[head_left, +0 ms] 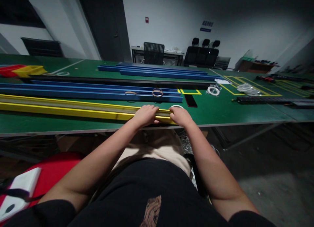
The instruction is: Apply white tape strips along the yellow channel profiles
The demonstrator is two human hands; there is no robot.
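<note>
A long yellow channel rail (61, 106) lies along the near edge of the green table (220, 110). My left hand (145, 115) is curled over the rail close to its right end. My right hand (180, 116) grips the very end of the same rail, fingers folded over it. A white ring of tape (177, 106) shows just behind my right hand. A black phone (190, 100) lies flat a little further back.
Blue rails (85, 91) lie behind the yellow one with a tape roll (157, 92) on them; more blue rails (159, 72) sit further back. Bagged white rings (214, 90) and a black strip (270, 101) lie right. Red and yellow bins (23, 70) are far left; chairs (153, 53) behind.
</note>
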